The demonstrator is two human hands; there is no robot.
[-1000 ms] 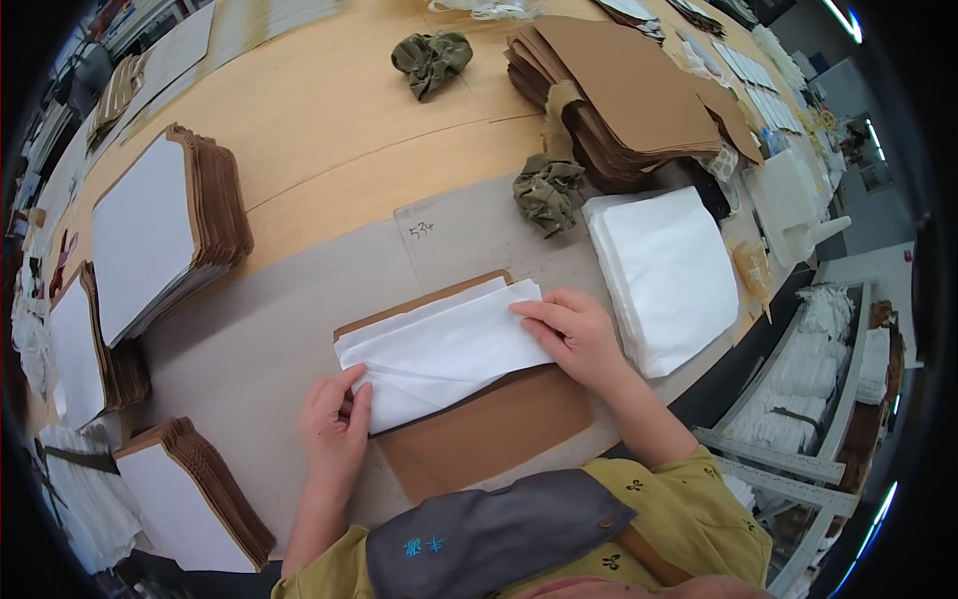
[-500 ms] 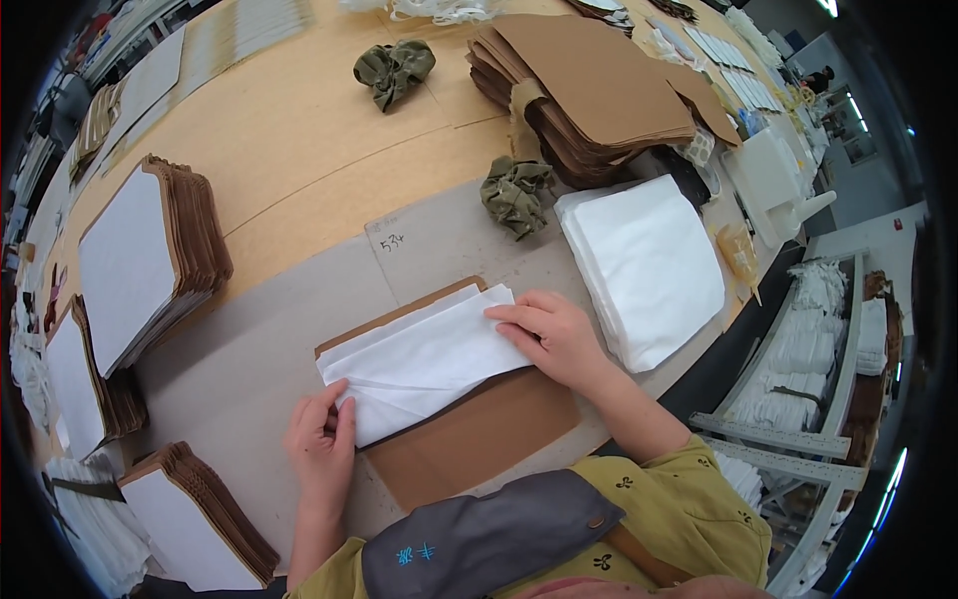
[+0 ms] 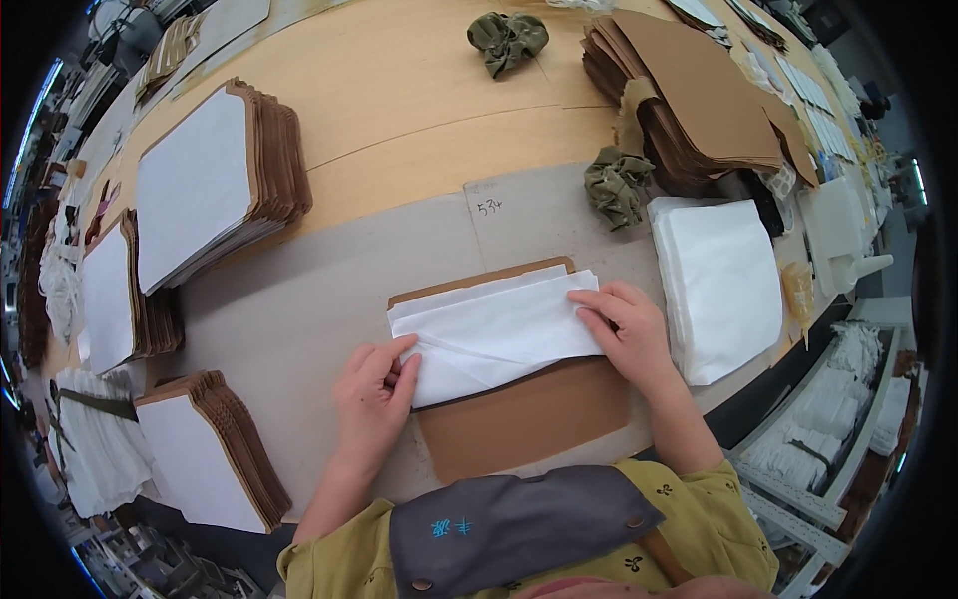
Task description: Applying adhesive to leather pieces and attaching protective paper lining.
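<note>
A brown panel (image 3: 529, 424) lies on the grey board in front of me. Folded white cloth (image 3: 494, 339) covers its far part, with a brown strip showing along the far edge and a wide brown area bare on the near side. My left hand (image 3: 367, 399) pinches the cloth's left end between thumb and fingers. At the right end, my right hand (image 3: 631, 331) holds the cloth's edge the same way. Creases run slantwise across the cloth. Close to my right hand rests a stack of white cloth pieces (image 3: 720, 295).
Stacks of white-faced brown panels (image 3: 195, 190) stand at the left. A tall pile of brown panels (image 3: 699, 90) sits at the far right, near a crumpled olive cloth bundle (image 3: 617, 188); another olive bundle (image 3: 507, 42) lies farther back. A metal rack (image 3: 808, 499) stands off the table's right edge.
The whole scene has shifted right in the picture as the head view turned. Both hands keep nearly the same hold on the white cloth.
</note>
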